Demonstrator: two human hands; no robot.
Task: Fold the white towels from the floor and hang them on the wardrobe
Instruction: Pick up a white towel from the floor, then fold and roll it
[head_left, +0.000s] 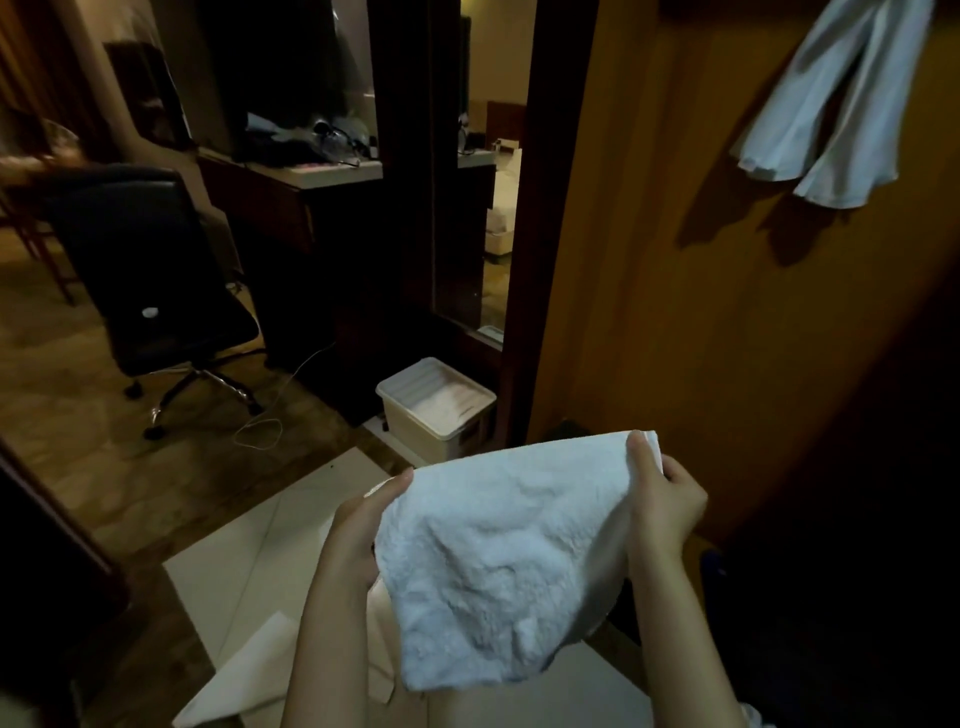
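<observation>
- Towel (498, 566) hangs in front of me, a small white terry one, pinched by its top edge between my two hands and well clear of the floor.
- My left hand (363, 525) is closed on the top left corner, thumb lying over the front face; my right hand (662, 499) is closed on the top right corner, where the cloth bunches in a small wad above my fingers.
- The lower part droops in a rounded sag and the bottom corners look uneven, so I judge the fold is not squared yet.
- To do this step well I should draw the top edge taut between both hands, let the weight pull the cloth flat, then bring corner to corner so the edges meet before I crease it.
- I should work the bunched wad at my right hand out flat first, or it will fold in as a lump.
- Another white towel (831, 104) already hangs high on the orange-brown wardrobe panel (675, 286) up to my right, apart from the one I hold; this one should end up beside it.
- More white cloth (270, 670) lies on the floor below my left forearm, I judge waiting its turn.
</observation>
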